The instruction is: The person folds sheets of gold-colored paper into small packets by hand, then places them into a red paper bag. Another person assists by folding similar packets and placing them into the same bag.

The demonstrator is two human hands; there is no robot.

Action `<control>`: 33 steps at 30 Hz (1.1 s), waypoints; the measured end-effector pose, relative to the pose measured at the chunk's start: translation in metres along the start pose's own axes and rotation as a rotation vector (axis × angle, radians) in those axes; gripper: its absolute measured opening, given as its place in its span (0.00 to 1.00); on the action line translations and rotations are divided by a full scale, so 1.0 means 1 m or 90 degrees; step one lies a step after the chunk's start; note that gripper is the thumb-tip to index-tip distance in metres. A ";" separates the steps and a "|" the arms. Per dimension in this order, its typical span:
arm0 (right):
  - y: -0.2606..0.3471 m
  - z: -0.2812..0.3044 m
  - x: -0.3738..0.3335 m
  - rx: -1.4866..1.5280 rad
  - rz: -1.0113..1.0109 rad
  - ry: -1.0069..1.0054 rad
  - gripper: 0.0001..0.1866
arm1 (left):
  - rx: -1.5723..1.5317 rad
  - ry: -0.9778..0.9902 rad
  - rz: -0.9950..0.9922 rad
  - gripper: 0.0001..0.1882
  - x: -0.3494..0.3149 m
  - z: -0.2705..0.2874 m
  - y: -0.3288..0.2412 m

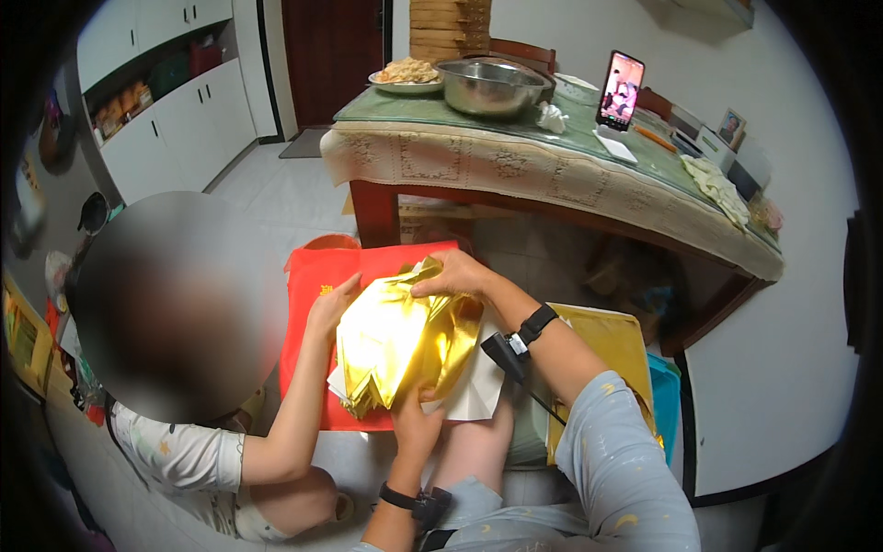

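A shiny gold foil paper bundle [391, 327], creased and folded with a bunched upper end, is held over my lap. My right hand [452, 276] pinches its bunched top, fingers closed. My left hand [417, 425] grips the lower edge from below, its fingertips partly hidden by the foil. At the bundle's left side is the hand [333, 302] of another person sitting close on my left; I cannot make out whether it touches the foil. Beneath the bundle lie a red bag or sheet [308, 345] and folded white paper [478, 382].
A gold-topped stack [598, 336] stands by my right forearm, with a blue bin [664, 405] beside it. Ahead, a cloth-edged table [515, 164] carries a metal bowl [492, 90], a plate of food [406, 86] and an upright phone [621, 87]. Both my wrists wear black straps.
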State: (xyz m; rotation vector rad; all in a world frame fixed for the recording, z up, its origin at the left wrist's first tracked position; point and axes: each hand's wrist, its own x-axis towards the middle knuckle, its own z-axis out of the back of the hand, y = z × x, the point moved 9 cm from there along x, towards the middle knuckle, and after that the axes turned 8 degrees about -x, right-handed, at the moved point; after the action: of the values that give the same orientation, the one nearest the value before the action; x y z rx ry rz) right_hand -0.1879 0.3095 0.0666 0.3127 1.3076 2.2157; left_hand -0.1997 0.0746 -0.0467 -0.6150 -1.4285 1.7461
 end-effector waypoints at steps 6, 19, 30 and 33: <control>0.030 0.065 -0.048 -0.079 0.019 -0.146 0.24 | -0.018 -0.028 -0.104 0.28 0.004 0.002 -0.012; 0.035 0.234 -0.217 0.262 0.130 -0.397 0.21 | 0.079 -0.049 -0.162 0.23 0.012 0.002 -0.009; -0.027 0.393 -0.375 0.421 0.120 -0.748 0.18 | 0.073 -0.050 -0.118 0.20 0.012 0.004 -0.010; -0.060 0.427 -0.384 0.527 0.164 -0.822 0.17 | 0.051 -0.050 -0.128 0.21 0.012 0.004 -0.008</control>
State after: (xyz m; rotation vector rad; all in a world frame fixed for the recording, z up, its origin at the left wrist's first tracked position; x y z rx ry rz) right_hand 0.3433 0.4322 0.2566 1.8759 1.2557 0.9615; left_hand -0.2082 0.0826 -0.0371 -0.3502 -1.4151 1.6737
